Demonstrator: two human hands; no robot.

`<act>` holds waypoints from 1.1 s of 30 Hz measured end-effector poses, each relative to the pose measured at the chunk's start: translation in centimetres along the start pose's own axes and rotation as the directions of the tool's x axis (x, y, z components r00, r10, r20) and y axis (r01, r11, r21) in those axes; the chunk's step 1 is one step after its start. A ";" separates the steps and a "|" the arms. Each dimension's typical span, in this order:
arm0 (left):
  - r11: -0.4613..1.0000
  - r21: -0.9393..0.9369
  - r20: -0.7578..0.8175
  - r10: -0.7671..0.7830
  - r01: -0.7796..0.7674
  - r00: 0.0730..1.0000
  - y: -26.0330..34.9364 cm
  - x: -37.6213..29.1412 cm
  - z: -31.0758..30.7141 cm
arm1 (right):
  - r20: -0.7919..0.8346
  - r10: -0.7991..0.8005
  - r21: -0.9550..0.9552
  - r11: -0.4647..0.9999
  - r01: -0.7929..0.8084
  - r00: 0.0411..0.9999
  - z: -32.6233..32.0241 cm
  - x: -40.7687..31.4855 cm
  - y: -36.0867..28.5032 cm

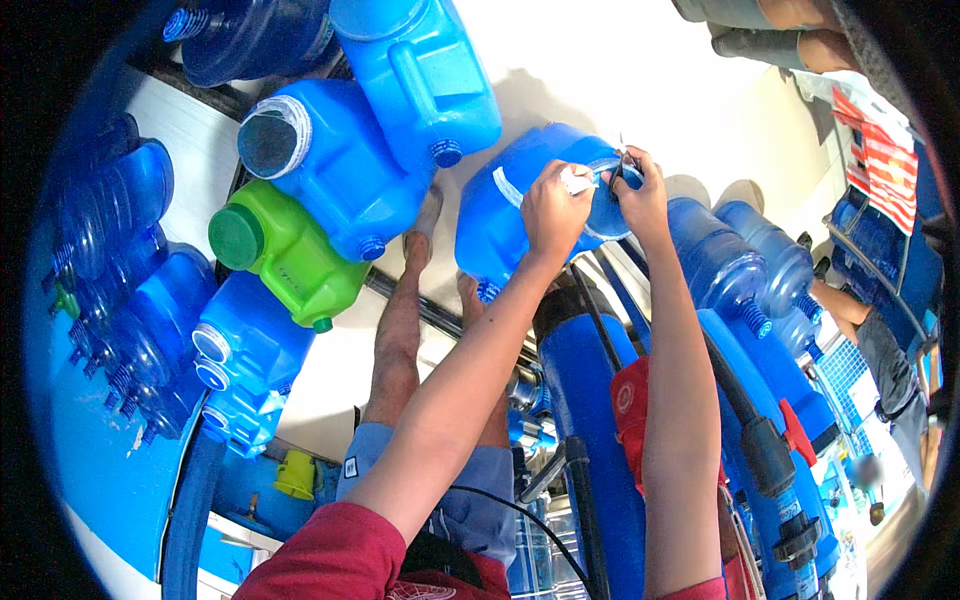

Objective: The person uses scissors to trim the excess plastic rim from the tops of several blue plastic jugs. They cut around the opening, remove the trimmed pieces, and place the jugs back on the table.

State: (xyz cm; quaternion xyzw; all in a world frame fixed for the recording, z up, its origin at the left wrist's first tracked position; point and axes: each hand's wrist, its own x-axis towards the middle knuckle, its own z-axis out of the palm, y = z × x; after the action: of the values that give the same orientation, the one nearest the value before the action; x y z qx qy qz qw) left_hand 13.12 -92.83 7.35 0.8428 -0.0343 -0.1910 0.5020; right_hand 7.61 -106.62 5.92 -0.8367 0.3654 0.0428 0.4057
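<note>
Before me on the floor is a blue plastic water container, its wide round cap edged with whitish film or tape. My left hand, above the body beside the cap, pinches a crumpled white piece. Over the far side of the cap, my right hand has its fingers in the dark handles of scissors; a small pale tip shows above them. A white strip lies on the container's shoulder. The small ribbed spout cap points towards me.
More blue containers and a green one stand at left, with many round water bottles beyond. Large bottles, blue cylinders and a red-handled valve are at right. Other people's legs appear at upper right.
</note>
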 end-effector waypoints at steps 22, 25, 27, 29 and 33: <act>0.632 -0.418 0.259 -0.606 0.653 0.752 -2.2 -0.8 1.6 | 0.284 -0.291 -0.287 0.883 0.370 0.914 -0.4 0.8 -4.2; 0.542 -0.462 0.257 -0.675 0.702 0.691 -2.6 -1.9 1.4 | 0.280 -0.249 -0.315 0.888 0.334 0.927 -0.2 1.0 -4.3; 0.577 -0.409 0.215 -0.692 0.707 0.689 -3.0 -2.5 0.7 | 0.227 -0.244 -0.290 0.907 0.305 0.943 -0.1 1.3 -4.2; 0.654 -0.292 0.176 -0.680 0.698 0.712 -3.3 -2.7 -0.4 | 0.184 -0.209 -0.242 0.937 0.250 0.960 0.0 1.6 -4.1; 0.804 -0.143 0.350 -0.505 0.577 0.789 -3.4 0.5 -0.7 | 0.166 -0.157 -0.163 0.969 0.184 0.974 -0.2 2.5 -3.9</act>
State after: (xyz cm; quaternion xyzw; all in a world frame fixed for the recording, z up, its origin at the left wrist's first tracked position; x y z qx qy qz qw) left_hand 13.35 -90.75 4.59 0.7106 0.1595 -0.4537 0.5137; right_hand 11.91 -106.60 7.62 -0.8923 0.2546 0.1034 0.3582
